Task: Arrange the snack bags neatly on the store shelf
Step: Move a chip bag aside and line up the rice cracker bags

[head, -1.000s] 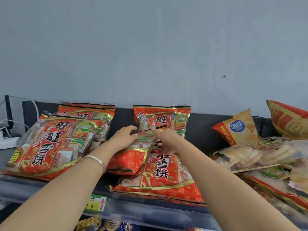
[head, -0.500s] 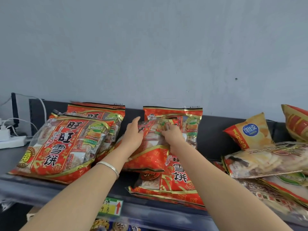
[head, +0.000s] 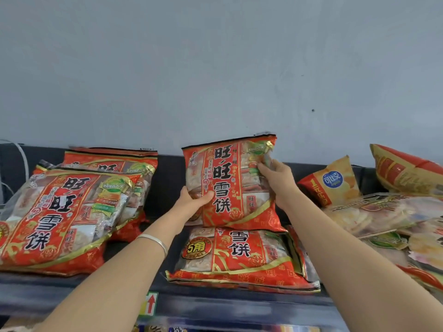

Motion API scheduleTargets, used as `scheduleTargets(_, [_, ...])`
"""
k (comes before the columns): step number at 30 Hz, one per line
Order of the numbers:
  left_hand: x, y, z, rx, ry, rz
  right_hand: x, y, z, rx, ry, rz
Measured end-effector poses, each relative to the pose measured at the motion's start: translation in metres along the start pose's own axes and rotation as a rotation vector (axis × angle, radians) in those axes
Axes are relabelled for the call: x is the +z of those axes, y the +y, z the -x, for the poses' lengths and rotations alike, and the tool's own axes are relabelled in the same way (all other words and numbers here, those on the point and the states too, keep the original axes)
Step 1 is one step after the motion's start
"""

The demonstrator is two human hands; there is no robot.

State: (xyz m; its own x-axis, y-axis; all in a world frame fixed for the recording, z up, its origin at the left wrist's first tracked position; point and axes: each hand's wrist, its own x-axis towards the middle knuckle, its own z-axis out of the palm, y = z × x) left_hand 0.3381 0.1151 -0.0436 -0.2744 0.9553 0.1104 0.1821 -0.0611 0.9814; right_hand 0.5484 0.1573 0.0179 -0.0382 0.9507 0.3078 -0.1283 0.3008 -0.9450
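A red rice-cracker snack bag (head: pixel 233 185) stands upright in the middle of the dark shelf (head: pixel 215 305), held by both hands. My left hand (head: pixel 194 200) grips its lower left edge. My right hand (head: pixel 278 178) grips its upper right side. Its bottom rests on another red bag (head: pixel 239 257) lying flat at the shelf front. A leaning stack of the same red bags (head: pixel 62 216) fills the left, with one more (head: pixel 112 161) upright behind it.
At the right lie a yellow chip bag (head: pixel 333 183), a red-and-gold bag (head: pixel 407 171) and a loose pile of cracker bags (head: pixel 383 214). A grey wall rises behind. A price tag with a red arrow (head: pixel 149 304) marks the shelf rail. White cables (head: pixel 21 156) hang far left.
The crumpled red bag that both hands were handling low on the pile has been raised and turned upright, face forward, in front of the rear bag. The camera moved closer.
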Motion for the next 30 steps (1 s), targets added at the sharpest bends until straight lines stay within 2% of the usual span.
scheduleTargets(4, [0.008, -0.015, -0.011, -0.068, 0.047, -0.097, -0.003, 0.013, 0.004, 0.161, -0.031, 0.161])
scheduleTargets(8, [0.01, -0.02, -0.02, -0.076, 0.041, -0.103, -0.011, 0.01, 0.003, 0.338, -0.142, 0.477])
scheduleTargets(10, [0.01, -0.021, -0.021, -0.059, 0.006, -0.04, -0.011, 0.012, -0.002, 0.301, -0.189, 0.499])
scheduleTargets(12, [0.009, -0.022, -0.022, -0.002, 0.021, -0.004, -0.009, 0.016, -0.009, 0.153, -0.187, 0.44])
scheduleTargets(15, [0.01, -0.023, -0.025, 0.121, 0.156, -0.099, -0.001, 0.019, -0.016, -0.026, -0.12, 0.401])
scheduleTargets(17, [0.01, -0.025, -0.024, 0.159, 0.25, -0.188, 0.004, 0.03, -0.019, -0.062, -0.081, 0.439])
scheduleTargets(23, [0.015, -0.044, -0.025, 0.042, 0.246, -0.545, 0.016, 0.088, -0.01, 0.169, 0.052, 0.505])
scheduleTargets(26, [0.015, -0.048, -0.027, 0.054, 0.219, -0.511, 0.01, 0.095, -0.014, 0.199, 0.043, 0.652])
scheduleTargets(30, [0.013, -0.054, -0.026, 0.106, 0.157, -0.401, 0.003, 0.094, -0.013, 0.27, -0.021, 0.68])
